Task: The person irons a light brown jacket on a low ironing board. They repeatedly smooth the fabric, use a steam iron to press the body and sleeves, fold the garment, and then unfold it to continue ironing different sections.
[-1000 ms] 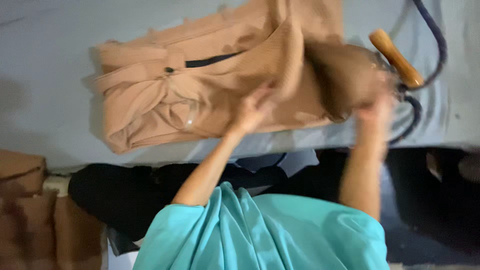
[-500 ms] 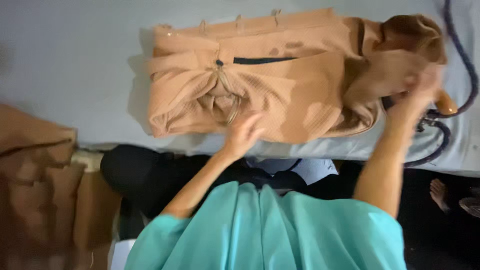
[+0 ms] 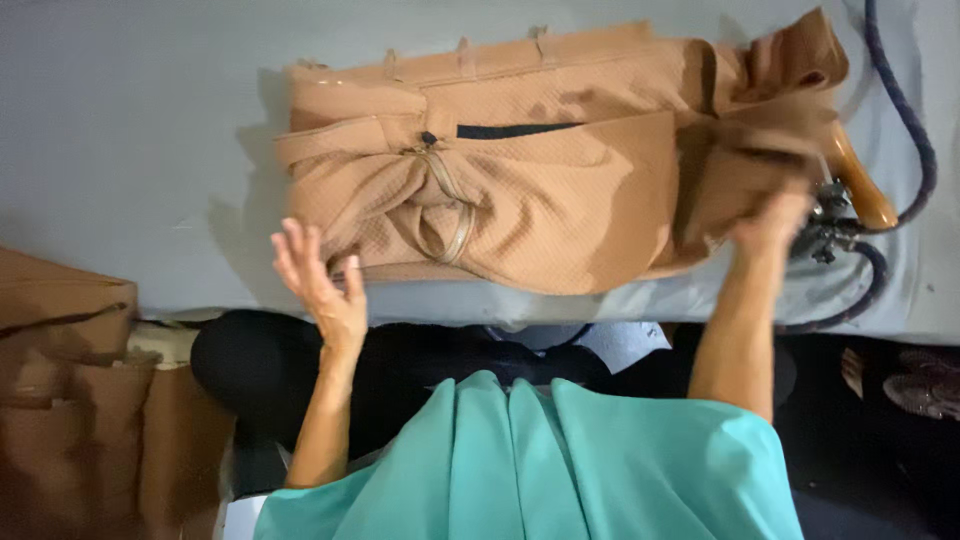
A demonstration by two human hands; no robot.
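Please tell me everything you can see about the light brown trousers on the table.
The light brown trousers lie folded on the grey table, waistband toward the left. The fabric looks finely textured. Belt loops show along the far edge, the fly is open with its zipper showing, and a dark pocket slit runs near the middle. The right hand grasps the bunched legs; the open left hand is at the near-left corner.

The left hand (image 3: 318,275), earlier flat on the tan garment (image 3: 520,190), now lifts open-palmed beside its edge. The right hand (image 3: 770,222) now gathers the bunched end.
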